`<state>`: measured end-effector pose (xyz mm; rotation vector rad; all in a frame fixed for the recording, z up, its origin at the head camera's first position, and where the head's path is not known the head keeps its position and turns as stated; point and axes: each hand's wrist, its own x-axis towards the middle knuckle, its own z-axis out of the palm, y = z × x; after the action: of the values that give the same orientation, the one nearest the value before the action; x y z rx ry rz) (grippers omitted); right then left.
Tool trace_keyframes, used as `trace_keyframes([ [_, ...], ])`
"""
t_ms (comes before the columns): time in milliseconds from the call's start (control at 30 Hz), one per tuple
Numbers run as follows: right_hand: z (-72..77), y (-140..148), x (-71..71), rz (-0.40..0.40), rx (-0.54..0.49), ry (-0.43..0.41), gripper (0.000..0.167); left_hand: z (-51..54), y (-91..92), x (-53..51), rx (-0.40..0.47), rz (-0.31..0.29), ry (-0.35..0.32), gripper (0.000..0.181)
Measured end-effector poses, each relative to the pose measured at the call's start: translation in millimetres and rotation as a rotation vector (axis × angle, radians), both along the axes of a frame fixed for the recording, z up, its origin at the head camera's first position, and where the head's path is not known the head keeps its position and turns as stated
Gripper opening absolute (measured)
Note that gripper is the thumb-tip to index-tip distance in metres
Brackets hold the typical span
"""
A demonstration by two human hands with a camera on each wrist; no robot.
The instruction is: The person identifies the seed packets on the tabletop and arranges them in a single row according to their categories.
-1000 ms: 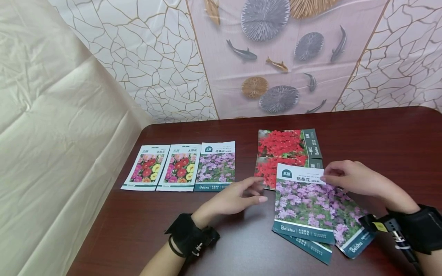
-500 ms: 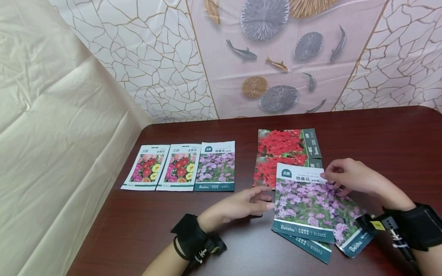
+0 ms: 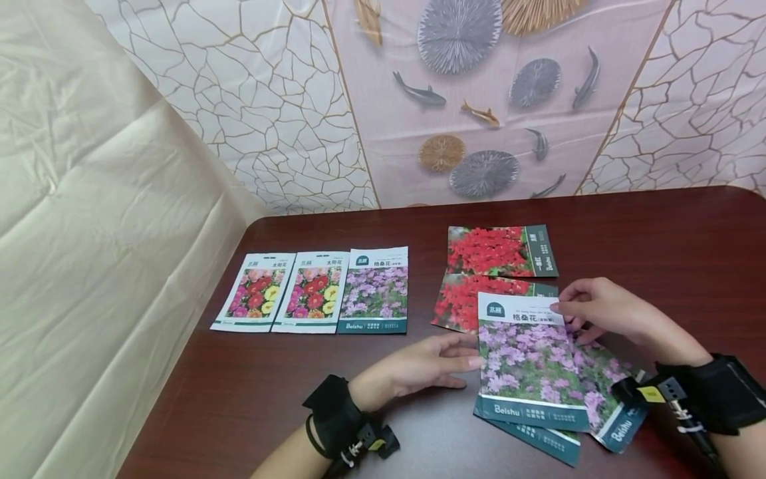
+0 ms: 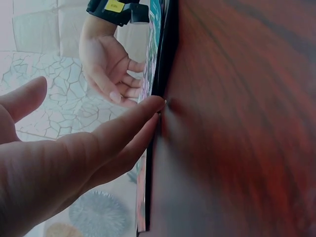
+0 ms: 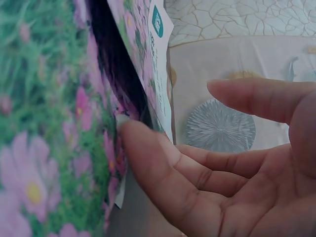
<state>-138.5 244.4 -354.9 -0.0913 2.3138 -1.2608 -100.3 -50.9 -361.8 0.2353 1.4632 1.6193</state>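
My right hand (image 3: 607,313) is at the top right corner of a seed packet with purple flowers (image 3: 529,366). In the right wrist view, the fingertips (image 5: 143,153) touch the packets while the thumb stands apart. My left hand (image 3: 427,366) is at this packet's left edge, its extended fingers (image 4: 133,126) touching the edge low over the table. This packet overlaps two more purple-flower packets, one fanned to the right (image 3: 610,386) and one below (image 3: 541,442). Above them lie two red-flower packets turned sideways, the upper one (image 3: 493,251) showing whole and the lower one (image 3: 457,303) partly covered.
On the left of the dark wooden table (image 3: 287,379) lie two sunplant packets, the outer (image 3: 254,293) and inner (image 3: 314,293), beside another purple-flower packet (image 3: 374,291). A patterned cloth (image 3: 383,100) hangs behind the table, a pale sheet (image 3: 90,266) to the left.
My left hand has moved right and toward me, up to the purple packet's edge. The lower red-flower packet has slid left, and the top purple packet has shifted slightly toward me.
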Motion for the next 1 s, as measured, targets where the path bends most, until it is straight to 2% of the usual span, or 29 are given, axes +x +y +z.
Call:
trace_keyframes([
  [300, -4.4, -1.9, -1.3, -0.015, -0.077, -0.026, 0.047, 2.0, 2.9, 3.6, 0.021, 0.028, -0.032, 0.045],
  [467, -7.4, -3.1, -1.4, -0.022, -0.096, -0.024, 0.042, 3.5, 4.7, 6.0, 0.022, 0.04, -0.027, 0.044],
  [667, -7.6, -2.3, -1.5, -0.005, -0.17, -0.006, 0.036, 4.1, 6.9, 8.2, 0.016, 0.066, -0.023, 0.044],
  [833, -3.7, -0.5, -0.5, -0.005, -0.252, 0.018, 0.031, 4.7, 7.7, 9.3, 0.037, 0.112, -0.026, 0.046],
  [1000, 1.4, -2.4, 2.9, -0.007, -0.344, 0.084, 0.024, 5.0, 8.5, 9.7, 0.06, 0.196, -0.007, 0.042],
])
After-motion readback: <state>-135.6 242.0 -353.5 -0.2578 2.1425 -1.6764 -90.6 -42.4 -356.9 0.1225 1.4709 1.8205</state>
